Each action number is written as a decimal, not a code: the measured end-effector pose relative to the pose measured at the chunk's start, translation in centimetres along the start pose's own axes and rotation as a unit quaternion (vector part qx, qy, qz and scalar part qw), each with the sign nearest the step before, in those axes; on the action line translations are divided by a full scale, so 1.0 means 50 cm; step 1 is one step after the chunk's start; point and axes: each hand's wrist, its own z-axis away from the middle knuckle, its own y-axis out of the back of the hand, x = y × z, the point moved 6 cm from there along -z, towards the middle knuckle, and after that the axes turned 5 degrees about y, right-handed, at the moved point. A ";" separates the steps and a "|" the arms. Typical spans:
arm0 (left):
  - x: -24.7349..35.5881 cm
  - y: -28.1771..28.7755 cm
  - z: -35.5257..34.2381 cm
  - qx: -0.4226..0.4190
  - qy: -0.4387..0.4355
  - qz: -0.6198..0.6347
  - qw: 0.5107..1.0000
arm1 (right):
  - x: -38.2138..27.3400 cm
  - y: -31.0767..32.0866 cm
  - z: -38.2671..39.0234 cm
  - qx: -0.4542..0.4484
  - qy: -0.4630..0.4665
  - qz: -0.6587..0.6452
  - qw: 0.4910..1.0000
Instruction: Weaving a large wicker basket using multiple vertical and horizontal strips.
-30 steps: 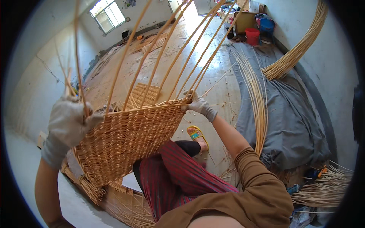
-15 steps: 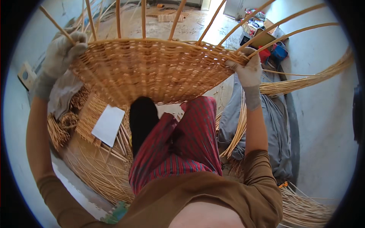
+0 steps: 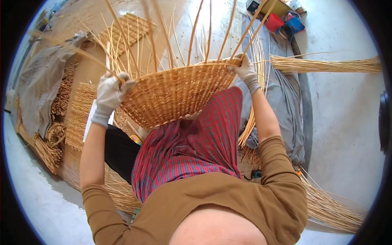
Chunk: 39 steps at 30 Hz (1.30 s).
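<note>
A half-woven wicker basket [image 3: 175,92] is held up over my lap, its wall slanting and its long bare stakes [image 3: 196,32] fanning out from the upper edge. At its left corner my left hand [image 3: 111,94], in a pale work glove, is closed around the rim and the base of a stake. My right hand [image 3: 246,73], gloved too, grips the rim at the right corner, its fingers partly hidden behind the weave. The basket's lower edge comes down close to the red striped cloth [image 3: 188,151] over my legs.
Woven wicker panels [image 3: 79,116] and bundled rods [image 3: 48,149] lie to the left beside a grey cloth [image 3: 34,90]. A long bundle of rods [image 3: 326,64] extends at the right, above grey fabric [image 3: 286,118]. More loose rods [image 3: 330,208] lie lower right. Red and blue containers [image 3: 273,23] stand at the far right.
The basket has come lower and nearer my lap, tilting so its left corner sits lower. My left hand has moved right and down with it; both hands keep their grip. The view has shifted.
</note>
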 end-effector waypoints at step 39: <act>0.014 -0.008 0.010 -0.088 -0.068 0.109 0.988 | -0.305 -0.335 0.203 -0.097 -0.267 -0.577 0.765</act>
